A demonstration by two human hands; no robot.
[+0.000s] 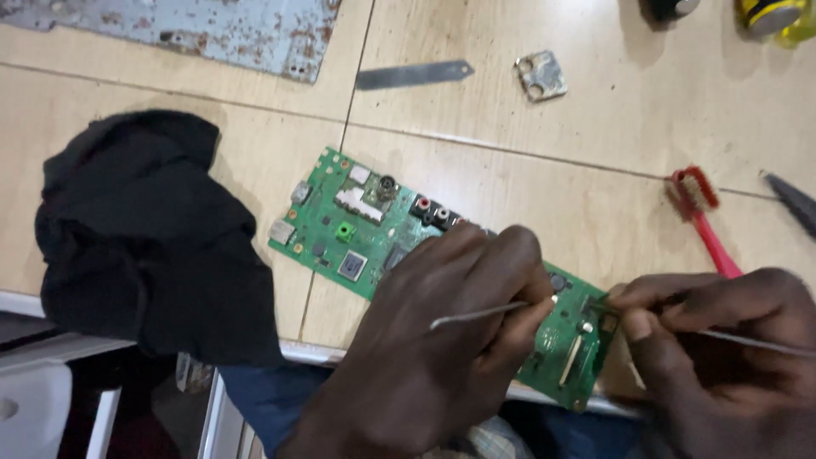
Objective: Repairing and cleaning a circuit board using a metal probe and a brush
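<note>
Circuit board (357, 229), green, is laid flat on the table (595, 170) near its front edge. Left hand (442, 340) is clenched around a thin metal tool (476, 314); right hand (722, 340) pinches another probe (756, 342) at the board's corner.

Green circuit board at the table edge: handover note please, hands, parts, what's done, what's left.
Left hand: rests on the green circuit board, pinching a thin metal rod.
Right hand: pinches a second thin metal tool with its tip at the board's right end.
Board lies flat, its right end over the table edge. Black cloth to its left; red brush to its right; small metal plate and flat metal strip beyond.
Done: board bare and laid out.
Left: work at the right end is in hand; its extent cannot be told.
</note>
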